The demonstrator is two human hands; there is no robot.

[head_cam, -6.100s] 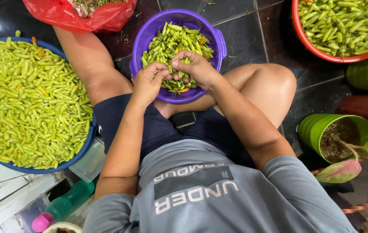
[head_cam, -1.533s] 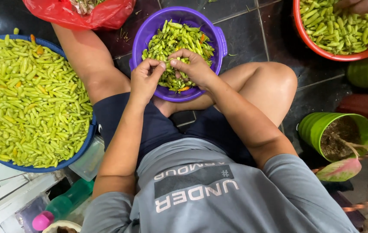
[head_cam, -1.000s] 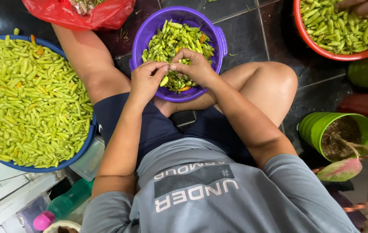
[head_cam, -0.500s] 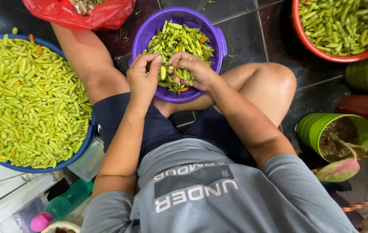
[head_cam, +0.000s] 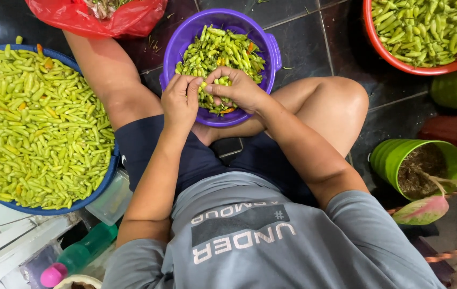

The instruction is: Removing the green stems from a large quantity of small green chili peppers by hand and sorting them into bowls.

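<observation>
Seen from the head camera I am watching, a person sits cross-legged on a dark tiled floor (head_cam: pixel 303 48), both hands meeting over the near rim of a purple tub (head_cam: pixel 272 51) of small green chillies (head_cam: pixel 223 45) that rests between the knees. The left hand (head_cam: pixel 179 101) has its fingers (head_cam: pixel 192 88) curled and pressed close together, and the right hand (head_cam: pixel 239 88) has its fingers (head_cam: pixel 220 75) bent in to meet them; between the two sets of fingertips a single pale green chilli (head_cam: pixel 205 87) is pinched, just above the heap in the tub. Half a second earlier the hands were a little apart with a chilli showing between them; now they have closed up until the fingertips touch, still over the same near edge of the tub. A broad blue basin (head_cam: pixel 111 166) heaped with yellow-green chillies lies on the floor beside the left leg, a red plastic bag (head_cam: pixel 73 16) beyond it, an orange-red basin (head_cam: pixel 384 53) of chillies at the far right, and a green plant pot (head_cam: pixel 386 160) with soil near the right knee.
</observation>
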